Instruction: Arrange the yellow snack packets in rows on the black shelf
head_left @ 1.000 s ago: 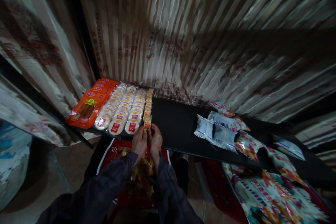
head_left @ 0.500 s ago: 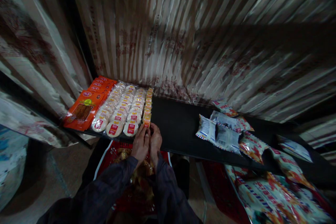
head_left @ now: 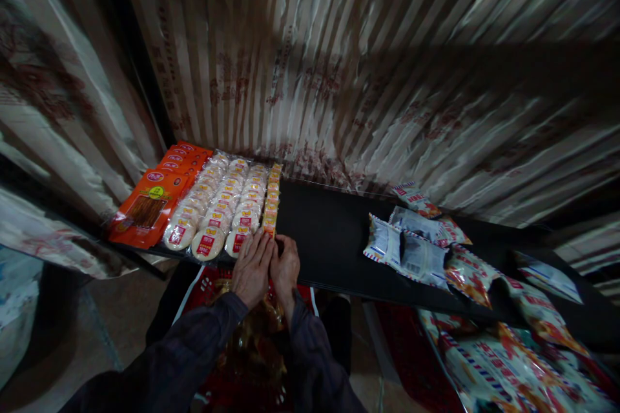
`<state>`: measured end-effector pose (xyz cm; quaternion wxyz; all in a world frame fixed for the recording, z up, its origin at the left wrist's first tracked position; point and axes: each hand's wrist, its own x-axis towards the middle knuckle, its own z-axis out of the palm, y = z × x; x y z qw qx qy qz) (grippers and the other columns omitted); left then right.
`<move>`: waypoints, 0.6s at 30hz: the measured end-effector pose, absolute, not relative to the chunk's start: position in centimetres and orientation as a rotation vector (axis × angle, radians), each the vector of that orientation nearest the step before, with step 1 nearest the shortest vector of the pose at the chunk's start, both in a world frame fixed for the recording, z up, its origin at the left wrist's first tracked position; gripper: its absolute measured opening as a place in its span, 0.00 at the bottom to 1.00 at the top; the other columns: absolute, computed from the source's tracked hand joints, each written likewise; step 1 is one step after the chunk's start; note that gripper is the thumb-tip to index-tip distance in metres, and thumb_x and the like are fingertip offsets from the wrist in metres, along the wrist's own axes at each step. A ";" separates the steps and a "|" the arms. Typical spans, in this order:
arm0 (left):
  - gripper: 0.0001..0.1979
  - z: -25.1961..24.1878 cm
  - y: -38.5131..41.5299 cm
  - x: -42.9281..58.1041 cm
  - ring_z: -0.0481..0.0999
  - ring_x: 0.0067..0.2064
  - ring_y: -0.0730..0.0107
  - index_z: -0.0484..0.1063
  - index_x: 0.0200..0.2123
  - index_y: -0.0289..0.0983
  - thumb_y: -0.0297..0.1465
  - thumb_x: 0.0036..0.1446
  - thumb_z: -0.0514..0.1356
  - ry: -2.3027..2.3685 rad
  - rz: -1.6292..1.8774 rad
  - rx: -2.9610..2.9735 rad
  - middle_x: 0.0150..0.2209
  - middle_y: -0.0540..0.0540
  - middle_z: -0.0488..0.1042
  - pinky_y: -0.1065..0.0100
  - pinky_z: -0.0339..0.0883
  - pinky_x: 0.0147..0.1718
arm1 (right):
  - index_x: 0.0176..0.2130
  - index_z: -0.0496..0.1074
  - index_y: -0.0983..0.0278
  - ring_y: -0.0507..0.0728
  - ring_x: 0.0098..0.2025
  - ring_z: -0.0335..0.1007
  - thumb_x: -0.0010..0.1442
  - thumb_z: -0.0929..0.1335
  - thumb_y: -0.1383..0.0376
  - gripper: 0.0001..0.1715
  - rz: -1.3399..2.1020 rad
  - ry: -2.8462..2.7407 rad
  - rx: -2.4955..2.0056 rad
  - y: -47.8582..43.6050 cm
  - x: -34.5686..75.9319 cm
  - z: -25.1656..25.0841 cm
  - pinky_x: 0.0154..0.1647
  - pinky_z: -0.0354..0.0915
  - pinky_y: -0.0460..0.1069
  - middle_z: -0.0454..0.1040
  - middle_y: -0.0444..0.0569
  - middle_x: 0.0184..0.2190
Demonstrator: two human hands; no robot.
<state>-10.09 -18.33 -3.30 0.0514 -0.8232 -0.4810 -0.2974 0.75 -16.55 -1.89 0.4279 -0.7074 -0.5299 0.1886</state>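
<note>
A narrow row of small yellow-and-orange snack packets (head_left: 272, 197) runs back to front on the black shelf. At its near end, my left hand (head_left: 252, 266) lies with fingers stretched out, their tips against the front packet and beside the nearest rice cracker. My right hand (head_left: 285, 266) is closed, its bent fingers and thumb around the right side of that same near end; the grip itself is partly hidden. Just left of the packets are columns of clear-wrapped round rice crackers (head_left: 213, 219) with red labels, overlapping one another.
Orange snack pouches (head_left: 145, 210) overlap at the shelf's left end. To the right, several white-and-red snack bags (head_left: 423, 258) lie loosely on the black shelf (head_left: 324, 232). Below are a red basket (head_left: 206, 284) between my legs and more bags (head_left: 498, 361). A wrinkled printed curtain (head_left: 310, 77) hangs behind.
My left hand has flattened and shifted slightly left, its fingers now stretched toward the rice crackers. My right hand stays at the near end of the yellow row. The view has shifted slightly.
</note>
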 end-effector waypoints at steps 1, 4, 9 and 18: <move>0.27 -3.3 -18.2 -10.1 0.58 0.72 0.56 0.69 0.64 0.30 0.25 0.62 0.52 -1.462 -0.899 -2.498 0.66 0.38 0.69 0.49 0.51 0.71 | 0.45 0.75 0.67 0.63 0.46 0.75 0.65 0.58 0.58 0.23 0.465 -1.312 -1.752 -16.4 0.8 -1.8 0.51 0.69 0.56 0.78 0.61 0.44; 0.27 -3.5 -18.0 -10.1 0.58 0.72 0.56 0.68 0.64 0.29 0.26 0.62 0.52 -1.459 -0.874 -2.496 0.67 0.37 0.67 0.50 0.49 0.72 | 0.48 0.75 0.69 0.64 0.53 0.72 0.68 0.54 0.53 0.31 0.463 -1.252 -1.692 -15.6 0.9 -1.8 0.59 0.65 0.59 0.77 0.64 0.49; 0.28 -3.7 -17.7 -10.3 0.56 0.73 0.55 0.68 0.64 0.26 0.25 0.61 0.51 -1.432 -0.855 -2.496 0.67 0.35 0.66 0.49 0.46 0.72 | 0.63 0.66 0.73 0.61 0.71 0.56 0.69 0.50 0.46 0.43 0.665 -1.180 -1.612 -13.5 0.5 -1.6 0.73 0.51 0.58 0.63 0.64 0.68; 0.29 -3.4 -17.0 -10.5 0.56 0.73 0.56 0.64 0.67 0.28 0.26 0.62 0.52 -1.380 -0.901 -2.479 0.67 0.37 0.66 0.53 0.44 0.72 | 0.71 0.57 0.71 0.58 0.75 0.49 0.68 0.50 0.42 0.48 0.890 -1.141 -1.532 -12.4 -0.9 -0.7 0.76 0.42 0.56 0.55 0.57 0.73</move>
